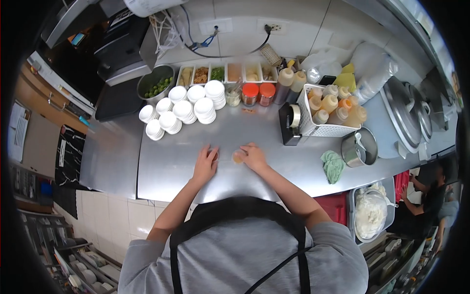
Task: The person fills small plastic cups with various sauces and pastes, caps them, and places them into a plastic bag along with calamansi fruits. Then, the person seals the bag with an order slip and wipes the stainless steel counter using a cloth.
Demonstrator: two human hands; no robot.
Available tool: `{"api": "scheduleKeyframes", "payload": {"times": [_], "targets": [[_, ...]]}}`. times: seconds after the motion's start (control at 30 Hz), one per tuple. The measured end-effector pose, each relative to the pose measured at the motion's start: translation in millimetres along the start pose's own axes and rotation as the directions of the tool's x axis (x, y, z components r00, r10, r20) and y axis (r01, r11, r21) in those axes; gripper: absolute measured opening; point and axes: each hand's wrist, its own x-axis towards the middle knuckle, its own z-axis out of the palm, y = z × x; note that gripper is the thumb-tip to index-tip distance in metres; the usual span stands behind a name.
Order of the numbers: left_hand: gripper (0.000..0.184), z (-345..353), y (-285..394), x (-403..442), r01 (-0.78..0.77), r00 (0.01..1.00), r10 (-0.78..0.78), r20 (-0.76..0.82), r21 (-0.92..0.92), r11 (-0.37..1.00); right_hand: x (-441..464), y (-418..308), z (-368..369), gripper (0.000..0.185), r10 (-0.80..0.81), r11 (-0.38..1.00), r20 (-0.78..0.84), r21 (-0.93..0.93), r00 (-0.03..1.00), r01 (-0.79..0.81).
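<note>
Amber cup [237,157]: small, round, translucent-looking, between the hands.
Right hand [253,157]: grip seems to pinch the cup at 3 o'clock.
Left hand [204,165]: fingers curled at a reddish cup [215,156], 9 o'clock; pinching or resting, cannot tell.
Handling: best held level, squeezed lightly; thin walls may buckle.
Bench [171,152]: smooth, shiny metal.
Dishes [183,109]: white, stacked, 11 o'clock.
Basket [329,130]: perforated, 2 o'clock.
Cloth [333,167]: green, crumpled, 3 o'clock.

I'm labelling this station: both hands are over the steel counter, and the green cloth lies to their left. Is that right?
Not quite: the head view shows the green cloth to the right of the left hand and right hand, which are indeed over the steel counter.
</note>
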Motion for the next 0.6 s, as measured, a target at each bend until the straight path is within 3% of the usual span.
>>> {"api": "scheduleKeyframes", "payload": {"times": [0.07,0.13,0.2,0.27,0.3,0.37,0.4,0.47,0.53,0.6], "targets": [[0.042,4.9,-5.3,0.9,0.092,0.995,-0.080,0.061,-0.237,0.967,12.3,-11.0,-25.5,0.041,0.007,1.000,-0.043,0.021,0.999,-0.006],[0.043,-4.6,11.0,12.2,0.106,0.994,-0.088,0.071,-0.313,0.944,37.2,-16.3,-72.4,0.031,-0.246,0.968,-0.293,-0.034,0.924,0.247],[0.043,-11.5,31.7,22.1,0.125,0.991,-0.100,0.083,-0.386,0.914,73.4,-13.9,-133.9,0.019,-0.222,0.973,-0.380,-0.032,0.898,0.227],[0.043,-9.2,50.7,29.3,0.001,0.986,0.078,0.147,-0.473,0.881,103.3,-22.2,-200.4,0.011,0.003,0.990,-0.413,0.127,0.911,0.054],[0.043,-2.4,55.6,30.4,-0.006,0.987,0.081,0.137,-0.473,0.881,120.4,-16.3,-226.5,0.012,0.007,0.998,-0.510,0.063,0.860,0.030],[0.041,12.4,61.0,30.9,-0.251,0.950,0.278,0.143,-0.181,0.951,155.3,2.2,-272.0,0.016,-0.059,0.997,-0.673,-0.081,0.738,0.006],[0.041,14.2,62.5,30.5,-0.252,0.953,0.276,0.127,-0.175,0.952,172.7,20.5,-286.9,0.019,-0.126,0.986,-0.732,-0.164,0.670,0.006],[0.041,17.1,63.6,28.7,-0.226,0.956,0.243,0.166,-0.119,0.967,206.0,68.2,-312.5,0.030,-0.275,0.946,-0.721,-0.321,0.636,0.045],[0.043,22.9,54.9,30.4,-0.179,0.963,0.201,0.177,-0.133,0.975,230.7,93.3,-326.8,0.045,-0.161,0.911,-0.612,-0.394,0.775,-0.121],[0.045,26.1,52.0,32.8,-0.151,0.960,0.175,0.220,-0.119,0.981,245.1,101.5,-328.3,0.053,-0.098,0.874,-0.523,-0.453,0.847,-0.179]]}}
